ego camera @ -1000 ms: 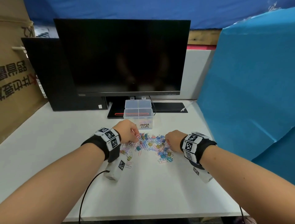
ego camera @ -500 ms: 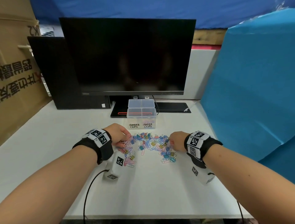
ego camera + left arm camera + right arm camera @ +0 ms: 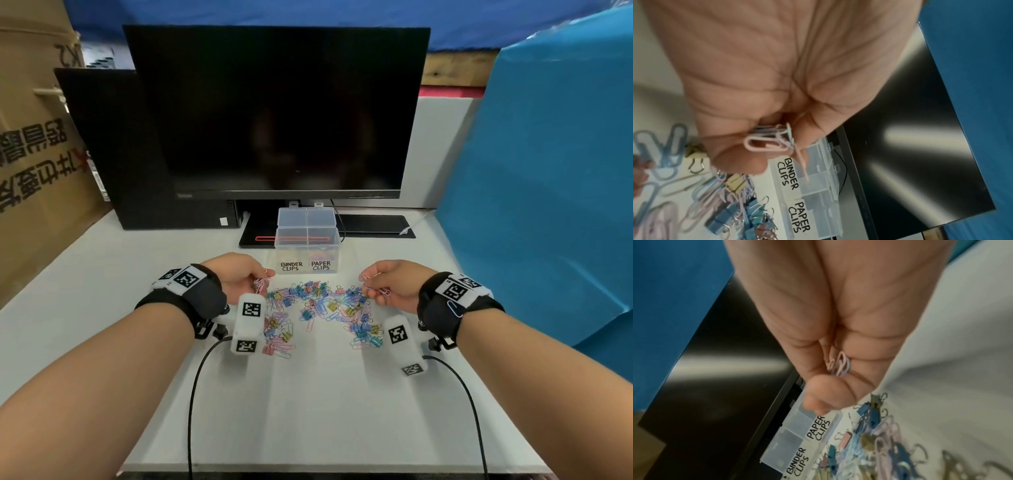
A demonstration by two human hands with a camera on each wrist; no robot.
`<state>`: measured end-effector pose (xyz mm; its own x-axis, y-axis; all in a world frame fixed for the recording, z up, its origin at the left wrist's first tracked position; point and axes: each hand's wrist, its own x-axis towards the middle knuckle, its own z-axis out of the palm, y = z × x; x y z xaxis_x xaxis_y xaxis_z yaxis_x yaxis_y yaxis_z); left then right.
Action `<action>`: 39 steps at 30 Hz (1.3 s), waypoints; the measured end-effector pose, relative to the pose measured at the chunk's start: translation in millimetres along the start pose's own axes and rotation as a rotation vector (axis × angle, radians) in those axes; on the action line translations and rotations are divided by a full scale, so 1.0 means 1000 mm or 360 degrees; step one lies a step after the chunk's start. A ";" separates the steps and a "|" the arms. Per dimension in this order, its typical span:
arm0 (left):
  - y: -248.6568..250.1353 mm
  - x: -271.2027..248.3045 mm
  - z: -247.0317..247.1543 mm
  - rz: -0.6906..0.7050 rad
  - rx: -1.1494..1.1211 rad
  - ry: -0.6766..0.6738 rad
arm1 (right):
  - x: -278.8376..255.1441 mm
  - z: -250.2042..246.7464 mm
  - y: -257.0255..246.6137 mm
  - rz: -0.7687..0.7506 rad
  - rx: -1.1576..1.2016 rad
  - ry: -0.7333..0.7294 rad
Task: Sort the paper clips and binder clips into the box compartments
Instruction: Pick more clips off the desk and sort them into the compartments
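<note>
A pile of coloured paper clips and binder clips [image 3: 318,308] lies on the white table, in front of a clear two-compartment box [image 3: 307,245] labelled BINDER CLIPS on its left and PAPER CLIPS on its right. My left hand [image 3: 239,277] is raised above the pile's left end and grips a bunch of pink and blue paper clips [image 3: 770,139]. At the right end my right hand [image 3: 390,284] is also raised and holds several paper clips [image 3: 838,365] in its curled fingers. Both compartments hold some clips.
A dark monitor [image 3: 281,113] stands right behind the box, with a black computer case [image 3: 113,154] to its left. A cardboard box [image 3: 30,154] is at the far left and a blue sheet [image 3: 548,188] along the right. Camera cables [image 3: 195,394] trail toward the table's front edge.
Both hands have lifted off the pile with paper clips in them. The left one drew back to the left and then rose, and the box labels have come into view.
</note>
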<state>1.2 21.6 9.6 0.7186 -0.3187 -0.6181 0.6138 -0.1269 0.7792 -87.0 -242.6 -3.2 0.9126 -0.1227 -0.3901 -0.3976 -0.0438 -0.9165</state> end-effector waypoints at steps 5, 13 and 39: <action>0.001 0.003 -0.006 -0.0052 -0.0161 0.0052 | 0.005 0.010 -0.004 0.0066 0.0361 -0.0099; 0.000 0.009 -0.011 0.0011 0.0358 0.0173 | 0.024 0.049 -0.025 0.0037 -0.0605 -0.0182; -0.024 0.017 0.025 0.0495 0.2405 0.0357 | 0.048 0.130 -0.028 -0.0540 -0.2615 -0.0308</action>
<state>-9.5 -3.8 -17.3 0.8672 -0.3871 -0.3133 -0.3508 -0.9214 0.1674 -19.1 -118.3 -7.6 0.9194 0.2173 -0.3278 0.2470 -0.9677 0.0513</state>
